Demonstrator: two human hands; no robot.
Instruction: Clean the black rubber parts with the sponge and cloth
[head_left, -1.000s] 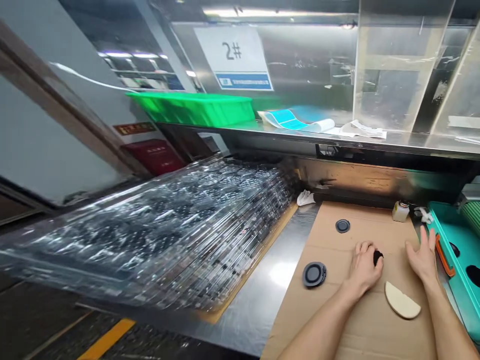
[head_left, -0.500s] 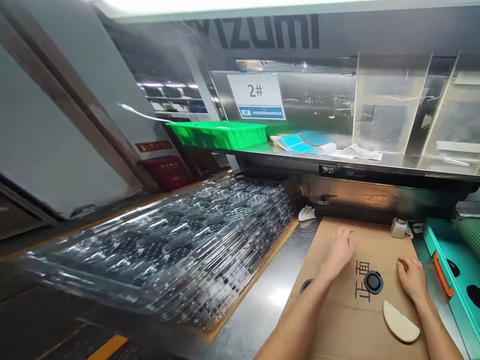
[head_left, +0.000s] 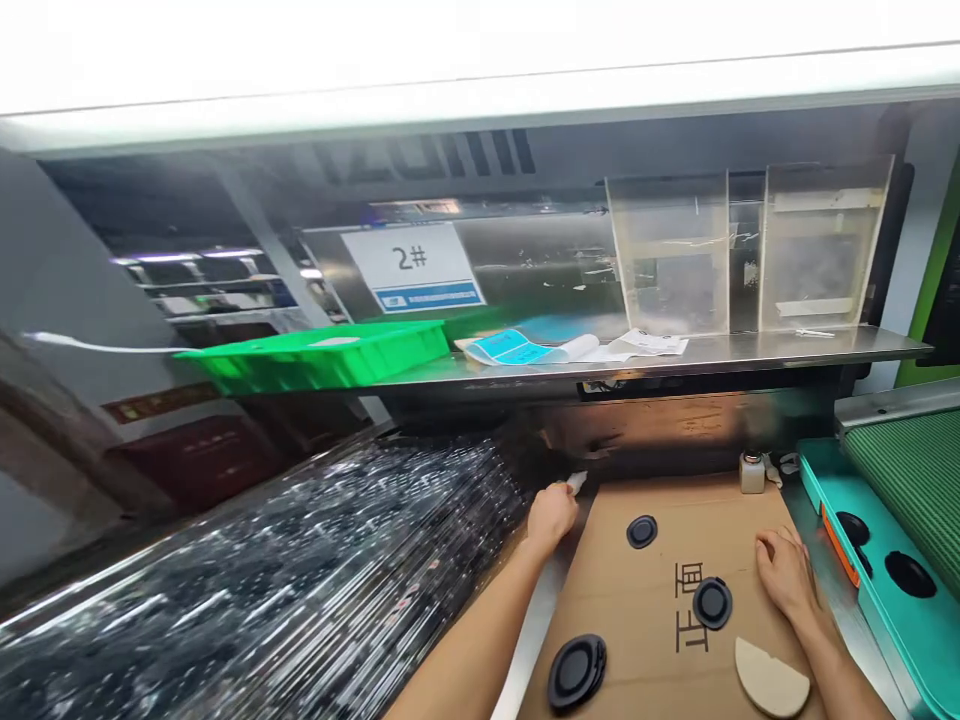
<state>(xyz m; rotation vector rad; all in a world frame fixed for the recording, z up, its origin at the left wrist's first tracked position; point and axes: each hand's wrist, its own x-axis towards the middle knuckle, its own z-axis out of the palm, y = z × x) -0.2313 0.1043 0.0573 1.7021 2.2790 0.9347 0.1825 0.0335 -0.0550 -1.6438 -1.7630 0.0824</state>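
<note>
1 white cloth slants up-right beside left hand.

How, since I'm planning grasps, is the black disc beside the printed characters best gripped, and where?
Probably pinch the black disc by opposite rim edges, coming from above and the right: it lies flat on the cardboard, its outline exposed, the right hand nearby.

the white sheet on the metal panel reads "2#", the cardboard bears the characters "正面", and blurred, partly hidden letters on the machine seem to end in "zumi".
</note>
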